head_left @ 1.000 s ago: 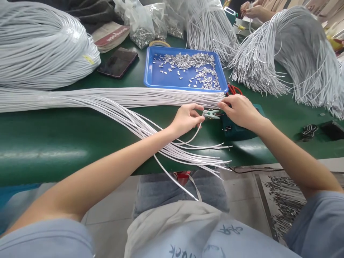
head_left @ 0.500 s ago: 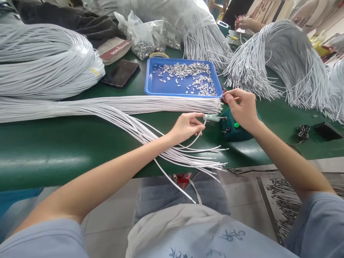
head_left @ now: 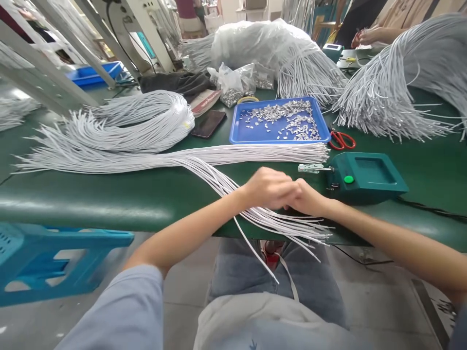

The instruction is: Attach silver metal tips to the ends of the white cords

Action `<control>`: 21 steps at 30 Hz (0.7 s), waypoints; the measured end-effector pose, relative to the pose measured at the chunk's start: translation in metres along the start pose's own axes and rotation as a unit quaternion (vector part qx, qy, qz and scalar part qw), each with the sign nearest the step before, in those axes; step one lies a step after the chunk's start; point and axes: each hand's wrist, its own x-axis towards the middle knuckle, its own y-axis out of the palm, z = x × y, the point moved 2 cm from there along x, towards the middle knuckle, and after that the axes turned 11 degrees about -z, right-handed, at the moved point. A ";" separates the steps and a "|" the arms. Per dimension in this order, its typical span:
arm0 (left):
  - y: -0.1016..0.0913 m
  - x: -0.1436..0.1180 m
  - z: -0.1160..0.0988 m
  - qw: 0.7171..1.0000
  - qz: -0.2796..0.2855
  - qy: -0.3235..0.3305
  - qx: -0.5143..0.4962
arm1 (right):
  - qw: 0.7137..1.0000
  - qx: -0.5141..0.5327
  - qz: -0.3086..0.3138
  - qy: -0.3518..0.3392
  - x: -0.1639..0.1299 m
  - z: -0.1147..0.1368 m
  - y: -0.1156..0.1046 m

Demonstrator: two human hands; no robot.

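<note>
While both hands meet over the loose cords, most of the bundle lies unworked.
With the left hand (head_left: 268,187) and the right hand (head_left: 308,197) pressed knuckle to knuckle at the near edge of the green table (head_left: 109,194), their fingers are curled in toward each other above the fanned cord ends (head_left: 292,226); whether they pinch a cord or a clip is hidden, so I cannot tell. Just beyond them stands the small green machine (head_left: 365,175), its metal nose (head_left: 310,168) bare. Judging by the layout, plenty remains: a long straight bundle (head_left: 255,153) lies in front of the blue tray (head_left: 237,136) of metal clips (head_left: 280,114), and a coiled bundle (head_left: 146,121) lies further left, while a large heap of cords (head_left: 394,92) with ends that look metal-tipped lies to the right.
</note>
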 end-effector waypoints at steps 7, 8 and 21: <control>-0.006 0.003 0.054 0.935 0.032 -0.208 0.287 | 0.986 -0.003 0.065 -0.153 -0.010 0.018 0.003; -0.005 0.003 0.057 0.929 0.046 -0.205 0.304 | 0.986 0.006 0.061 -0.156 -0.009 0.017 0.003; -0.016 0.004 0.042 0.956 -0.160 -0.109 0.221 | 0.988 0.078 0.037 -0.130 -0.001 0.006 0.005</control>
